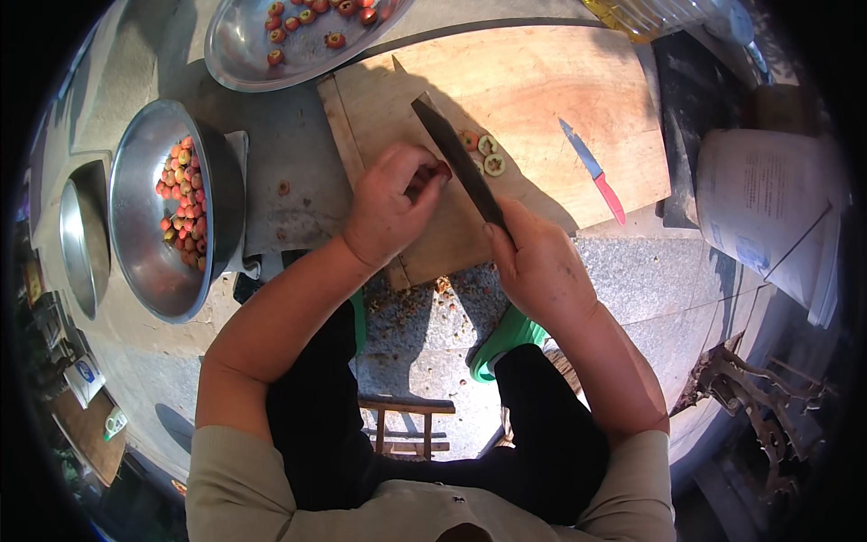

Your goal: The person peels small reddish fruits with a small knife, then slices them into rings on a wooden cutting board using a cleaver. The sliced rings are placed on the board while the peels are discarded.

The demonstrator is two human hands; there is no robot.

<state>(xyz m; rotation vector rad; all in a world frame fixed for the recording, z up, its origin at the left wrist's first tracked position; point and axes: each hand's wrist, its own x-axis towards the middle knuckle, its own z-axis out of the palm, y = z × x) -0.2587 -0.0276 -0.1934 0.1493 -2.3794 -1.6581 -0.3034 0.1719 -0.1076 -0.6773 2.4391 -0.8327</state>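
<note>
The person's left hand [395,200] was pinched nearly closed, thumb against fingers, on a small dark red fruit [442,170], held over the left part of a wooden cutting board [560,81]. Fingers covered much of the fruit. The right hand [546,271] was wrapped firmly around the handle of a dark-bladed kitchen knife [449,144], at the board's near edge. The blade slanted forward and left, with only a narrow gap showing between it and the pinched fruit; whether its edge touched the wood could not be told.

Cut fruit pieces [490,155] lay just right of the blade. Farther right, with open wood between, rested a paring knife [593,172], its red handle reaching about to the near edge. The widest room on the board ran along its far side.

A steel basin [135,208] of red fruit stood left, well apart from the board. Another steel basin [235,45] sat just beyond the far left corner, an oil bottle [646,18] by the far right one, and a white bucket [768,199] near the right edge.
</note>
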